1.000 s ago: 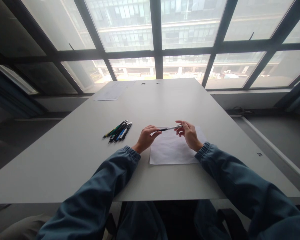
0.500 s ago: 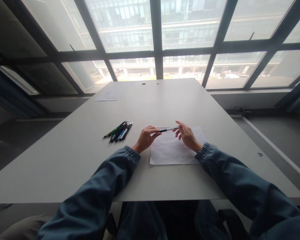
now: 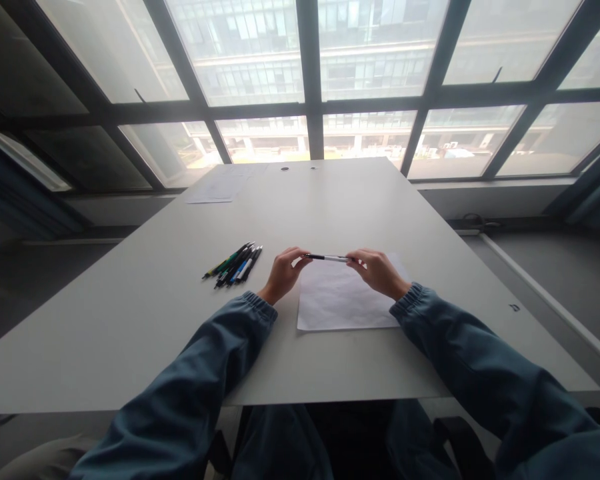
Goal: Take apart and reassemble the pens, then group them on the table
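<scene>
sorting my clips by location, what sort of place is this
Probably an office or workroom: a big white table, pens and paper on it, and large framed windows behind.

Room lies beyond and to the right of your hands; pens crowd the left.
Between your left hand (image 3: 283, 273) and right hand (image 3: 377, 272), the pen (image 3: 327, 257) bars the way straight ahead like a crossbar, while your forearms wall off both sides of the flat sheet (image 3: 337, 303). Just left of your left hand, the pile of pens (image 3: 234, 265) leaves you only a narrow strip of table (image 3: 130, 327). Past the pen, you have bare tabletop almost to the windows (image 3: 370, 133), with flat papers (image 3: 215, 187) at far left.
</scene>
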{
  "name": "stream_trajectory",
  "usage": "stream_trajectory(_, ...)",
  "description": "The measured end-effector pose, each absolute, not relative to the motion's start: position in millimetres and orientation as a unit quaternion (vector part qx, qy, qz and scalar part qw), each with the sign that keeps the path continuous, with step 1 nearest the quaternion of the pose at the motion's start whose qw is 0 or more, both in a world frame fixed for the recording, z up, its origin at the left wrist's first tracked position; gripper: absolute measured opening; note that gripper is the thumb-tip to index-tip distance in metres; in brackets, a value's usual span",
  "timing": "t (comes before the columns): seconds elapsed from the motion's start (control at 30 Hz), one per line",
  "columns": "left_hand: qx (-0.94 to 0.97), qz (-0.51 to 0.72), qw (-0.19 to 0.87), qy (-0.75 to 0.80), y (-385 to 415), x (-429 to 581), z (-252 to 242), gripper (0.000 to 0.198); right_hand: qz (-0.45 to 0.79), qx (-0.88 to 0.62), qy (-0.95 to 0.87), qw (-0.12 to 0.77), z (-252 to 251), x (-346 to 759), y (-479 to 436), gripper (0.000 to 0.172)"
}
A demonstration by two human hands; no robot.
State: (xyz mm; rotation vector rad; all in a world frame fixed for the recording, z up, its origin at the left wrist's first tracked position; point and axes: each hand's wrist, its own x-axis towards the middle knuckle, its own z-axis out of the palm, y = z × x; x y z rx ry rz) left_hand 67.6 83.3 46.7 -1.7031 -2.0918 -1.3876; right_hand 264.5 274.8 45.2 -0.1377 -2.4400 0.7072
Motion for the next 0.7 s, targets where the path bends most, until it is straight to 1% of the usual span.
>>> stream_trajectory(0.07, -0.551, -0.471, 0.05, -0.687, 84.5, 66.3, 44.0, 0.028, 0.233, -0.05, -0.922, 0.305, 48.1, 265.7, 277.2, 0.02)
stream_trajectory(0.17, -0.515, -0.498, 0.032, -0.697, 87.1, 64.5, 40.9, 0.043, 0.189, -0.086, -0.91, 0.359, 50.2, 265.6, 291.0, 0.02)
stream_trajectory(0.2, -0.507, -0.498, 0.03, -0.703, 88.0, 63.9, 39.9, 0.043, 0.181, -0.113, -0.901, 0.377, 49.8, 265.3, 299.3, 0.02)
stream_trajectory(0.27, -0.503, -0.483, 0.025, -0.716, 89.8, 62.6, 37.0, 0.034, 0.184, -0.186, -0.873, 0.412, 47.4, 265.1, 320.8, 0.02)
stream_trajectory(0.33, -0.51, -0.463, 0.017, -0.725, 91.7, 61.4, 33.0, 0.028, 0.199, -0.257, -0.842, 0.431, 43.4, 266.1, 346.1, 0.023)
stream_trajectory(0.4, -0.522, -0.442, 0.006, -0.729, 93.7, 60.4, 28.2, 0.026, 0.202, -0.329, -0.813, 0.436, 38.8, 268.4, 371.1, 0.025)
stream_trajectory(0.47, -0.531, -0.426, -0.007, -0.732, 95.8, 59.6, 23.7, 0.025, 0.189, -0.402, -0.789, 0.425, 33.9, 270.9, 392.4, 0.025)
stream_trajectory(0.57, -0.531, -0.418, -0.025, -0.737, 98.6, 58.8, 19.9, 0.026, 0.177, -0.487, -0.768, 0.376, 26.7, 272.4, 415.5, 0.024)
stream_trajectory(0.7, -0.515, -0.419, -0.038, -0.747, 100.0, 59.4, 21.7, 0.03, 0.168, -0.543, -0.767, 0.299, 19.6, 267.1, 437.1, 0.024)
